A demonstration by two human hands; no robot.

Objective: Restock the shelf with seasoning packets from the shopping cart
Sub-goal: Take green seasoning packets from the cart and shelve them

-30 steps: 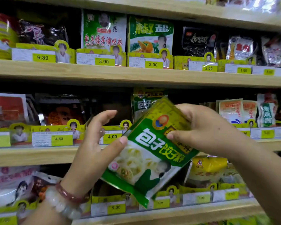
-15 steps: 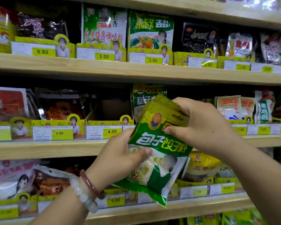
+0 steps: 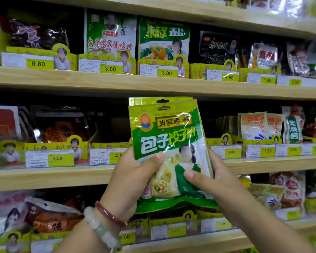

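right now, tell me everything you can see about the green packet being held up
The green packet is a glossy plastic pouch, yellow-green at the top with a hang slot, a round logo, white and yellow characters, and a food picture below. It stands upright before the middle shelf. A second like packet's top peeks out behind it. The left hand and right hand grip its lower half, thumbs on the front.

- My hands: two, left hand (image 3: 133, 178) and right hand (image 3: 215, 181).
- Green seasoning packets (image 3: 169, 143) held between them: at least two, stacked; a second top edge shows behind the first.
- Bracelets (image 3: 106, 223) on my left wrist: two.
- Wooden shelf boards (image 3: 153, 84) visible: four.
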